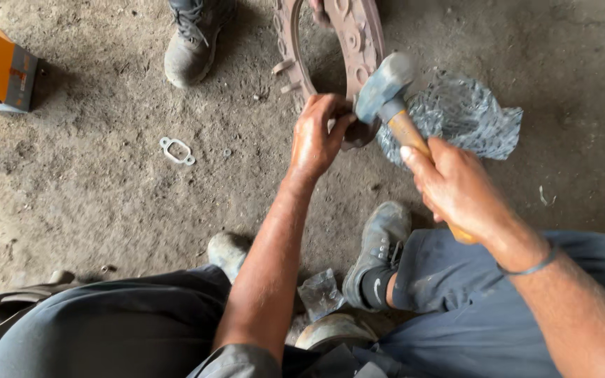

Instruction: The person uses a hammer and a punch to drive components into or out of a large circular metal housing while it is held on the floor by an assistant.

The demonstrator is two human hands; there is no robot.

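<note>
**Hammer at metal ring, dirt floor**

Rusty metal ring (358, 42) stands on edge on the dirt floor (106, 182), top steadied by another person's hand (318, 10). Looks heavy, stiff, rough-cast; best held by the rim. Left hand (316, 136) has fingers pinched together against its lower edge; what they pinch is hidden. Right hand (456, 185) is wrapped tight round the wooden handle of the hammer (384, 87), steel head just beside the ring. Crumpled plastic bag (470, 115) behind, small gasket (177, 150) well left

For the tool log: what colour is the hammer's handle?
Light orange-brown wood, on the hammer in the right hand; head view.
</note>
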